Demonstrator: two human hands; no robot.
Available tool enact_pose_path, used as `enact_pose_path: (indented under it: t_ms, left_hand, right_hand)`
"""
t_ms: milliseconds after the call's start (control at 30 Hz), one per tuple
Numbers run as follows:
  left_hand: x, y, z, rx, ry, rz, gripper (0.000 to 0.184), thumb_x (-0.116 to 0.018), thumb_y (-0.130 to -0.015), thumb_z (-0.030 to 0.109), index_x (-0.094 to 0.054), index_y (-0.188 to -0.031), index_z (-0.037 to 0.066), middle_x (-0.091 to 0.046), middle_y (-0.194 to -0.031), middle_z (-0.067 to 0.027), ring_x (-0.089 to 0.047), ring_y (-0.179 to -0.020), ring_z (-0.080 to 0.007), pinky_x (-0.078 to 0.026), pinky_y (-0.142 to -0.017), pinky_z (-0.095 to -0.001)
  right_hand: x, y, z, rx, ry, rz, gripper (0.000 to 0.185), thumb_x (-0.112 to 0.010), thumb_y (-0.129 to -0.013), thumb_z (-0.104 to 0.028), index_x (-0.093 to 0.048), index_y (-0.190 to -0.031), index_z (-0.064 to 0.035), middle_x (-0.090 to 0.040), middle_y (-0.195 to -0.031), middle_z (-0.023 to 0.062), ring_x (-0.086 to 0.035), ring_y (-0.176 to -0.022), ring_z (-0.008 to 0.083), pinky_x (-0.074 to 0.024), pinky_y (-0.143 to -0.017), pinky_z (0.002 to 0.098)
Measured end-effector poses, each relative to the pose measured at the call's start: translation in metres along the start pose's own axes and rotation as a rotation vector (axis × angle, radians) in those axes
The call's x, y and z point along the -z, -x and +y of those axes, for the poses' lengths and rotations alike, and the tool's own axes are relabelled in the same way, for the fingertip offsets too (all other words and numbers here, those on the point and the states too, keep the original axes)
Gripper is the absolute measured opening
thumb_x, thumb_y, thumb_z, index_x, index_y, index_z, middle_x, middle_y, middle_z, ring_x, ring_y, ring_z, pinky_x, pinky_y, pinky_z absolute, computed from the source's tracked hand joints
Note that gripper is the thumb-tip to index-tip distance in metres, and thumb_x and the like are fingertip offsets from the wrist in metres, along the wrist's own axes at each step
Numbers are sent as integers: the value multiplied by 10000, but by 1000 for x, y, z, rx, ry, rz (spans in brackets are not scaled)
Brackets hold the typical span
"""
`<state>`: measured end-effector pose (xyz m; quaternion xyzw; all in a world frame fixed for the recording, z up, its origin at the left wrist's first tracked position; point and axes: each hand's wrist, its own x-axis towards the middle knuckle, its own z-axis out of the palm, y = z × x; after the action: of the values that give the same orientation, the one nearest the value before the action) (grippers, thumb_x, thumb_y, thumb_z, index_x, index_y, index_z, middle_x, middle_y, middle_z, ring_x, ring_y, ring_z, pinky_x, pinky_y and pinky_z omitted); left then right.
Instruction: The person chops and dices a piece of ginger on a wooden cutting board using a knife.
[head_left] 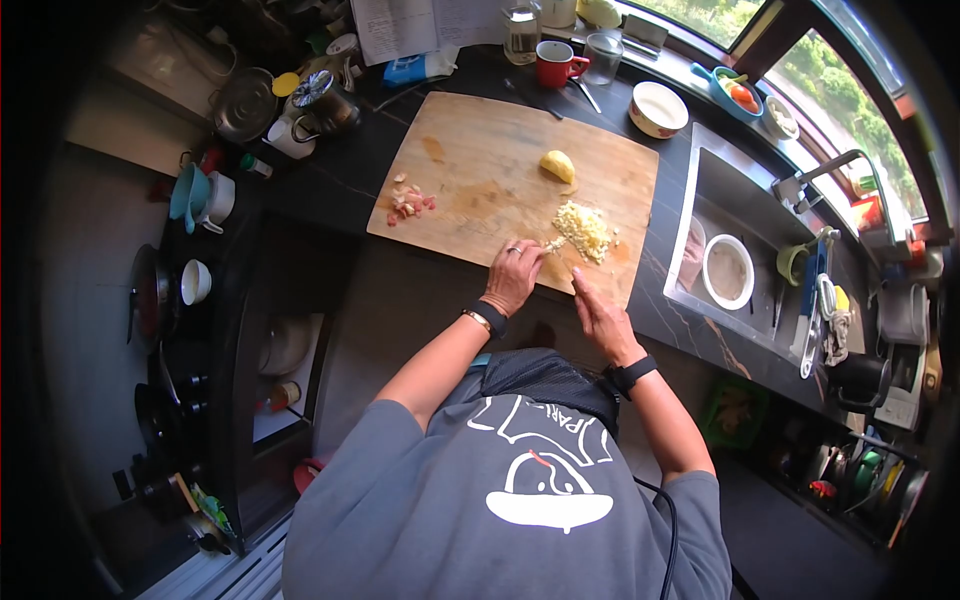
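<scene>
My left hand (pixel 513 275) rests at the near edge of the wooden cutting board (pixel 480 150), fingers bent together, with a few chopped pale-yellow pieces (pixel 554 244) at its fingertips. To its right, my right hand (pixel 600 315) is held edgewise over the board's near edge, fingers stretched out, with nothing visible in it. Just beyond the hands lies a heap of finely chopped pale-yellow pieces (pixel 586 232). Farther back sits a larger yellow chunk (pixel 557 165), perhaps potato. Small pinkish-red and white pieces (pixel 408 202) lie at the board's left side.
Behind the board stand a red mug (pixel 556 65), a glass jar (pixel 602 58) and a bowl (pixel 659 109). A sink (pixel 715 185) with a white round container (pixel 728 271) is on the right. A metal pot (pixel 326 104) stands at the back left.
</scene>
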<state>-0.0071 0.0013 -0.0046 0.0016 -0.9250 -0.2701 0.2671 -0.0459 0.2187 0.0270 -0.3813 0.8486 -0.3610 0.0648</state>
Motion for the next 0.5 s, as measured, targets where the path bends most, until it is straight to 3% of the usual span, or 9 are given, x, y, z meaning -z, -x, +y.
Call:
enact_pose_path:
  t_ms: [267, 500]
  left_hand:
    - [4, -2, -3, -108, 37, -5, 142, -700, -834, 40, -651, -967, 39, -652, -1000, -112, -623, -941, -312, -514, -848, -394]
    - [-1, -4, -7, -141, 16, -45, 125, -699, -832, 38, -658, -950, 31, -664, -1005, -114, -627, -942, -302, -522, -858, -381]
  right_hand:
    - [-3, 3, 0, 60, 1, 31, 571, -582, -968, -163, -388, -1501, -228, -684, -963, 206, -673, -846, 390, -544, -713, 482]
    - [-18, 1, 7, 20, 61, -13, 574, -557, -980, -187, -355, -1516, -234, -683, -943, 227, -675, -785, 409, -548, -676, 492]
